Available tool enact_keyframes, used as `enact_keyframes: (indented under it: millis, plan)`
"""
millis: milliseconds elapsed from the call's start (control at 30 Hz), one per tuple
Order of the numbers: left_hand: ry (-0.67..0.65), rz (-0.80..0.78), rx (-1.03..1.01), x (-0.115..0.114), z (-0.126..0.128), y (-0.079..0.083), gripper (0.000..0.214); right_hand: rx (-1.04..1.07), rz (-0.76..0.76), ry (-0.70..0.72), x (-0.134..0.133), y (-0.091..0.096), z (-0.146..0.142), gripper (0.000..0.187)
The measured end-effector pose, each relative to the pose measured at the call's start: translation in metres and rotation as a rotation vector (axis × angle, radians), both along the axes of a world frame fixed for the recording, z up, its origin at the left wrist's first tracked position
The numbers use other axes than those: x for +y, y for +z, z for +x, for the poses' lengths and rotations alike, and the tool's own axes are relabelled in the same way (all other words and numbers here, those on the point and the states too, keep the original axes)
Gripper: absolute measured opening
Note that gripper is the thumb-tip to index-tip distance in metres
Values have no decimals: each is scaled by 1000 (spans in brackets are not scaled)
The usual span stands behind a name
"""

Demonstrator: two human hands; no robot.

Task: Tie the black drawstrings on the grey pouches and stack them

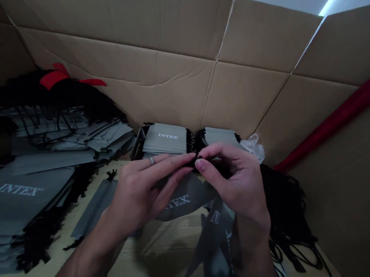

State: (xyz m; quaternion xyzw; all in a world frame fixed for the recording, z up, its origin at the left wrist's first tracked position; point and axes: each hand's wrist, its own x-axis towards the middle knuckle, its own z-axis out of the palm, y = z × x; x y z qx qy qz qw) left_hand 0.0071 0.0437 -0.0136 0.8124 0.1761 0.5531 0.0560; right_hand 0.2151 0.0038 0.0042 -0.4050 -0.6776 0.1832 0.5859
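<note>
My left hand (140, 186), with a ring on one finger, and my right hand (237, 179) meet above the middle of the table. Their fingertips pinch a small piece of black cord (195, 159), mostly hidden by the fingers. Just below hangs a grey bag (190, 198) with white INTEX lettering, partly covered by my hands. More grey INTEX pieces (215, 235) lie under my right wrist. Close to my left forearm is a single grey bag (94, 206) with black cord ends.
Stacked grey INTEX bags (23, 188) fill the left side, below a black cord bundle (71, 92) tied with red. Two smaller stacks (167, 136) stand at the back, beside clear plastic (254, 147). Loose black cords (286, 211) hang at right. Cardboard walls (162, 77) enclose the table (160, 256).
</note>
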Motion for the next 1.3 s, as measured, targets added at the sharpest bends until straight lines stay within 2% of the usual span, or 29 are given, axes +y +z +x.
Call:
enact_keyframes:
  millis: [333,500,600,700,900,1033,1167,1300]
  plan:
    - [1,-15,35,0,-3,4,20,-10,15,-21,-1,-1,0,6]
    - [19,-38,89,0,-4,6,17,10,-6,33,-1,-1,0,3]
    - [32,-31,107,-1,-5,7,17,12,-27,68,0,0,0,12]
    - [36,-44,121,-2,-4,7,16,-1,-23,67,2,-1,0,4]
    - [-60,-301,196,4,-6,13,22,12,-8,49,4,-5,-1,3]
    - [-145,-336,209,10,-8,13,18,24,-10,53,3,-4,2,2]
    - [-198,-289,223,8,-8,13,16,-90,-45,163,3,-2,6,34]
    - [-204,-258,237,4,-4,16,18,-111,-37,219,6,-1,7,13]
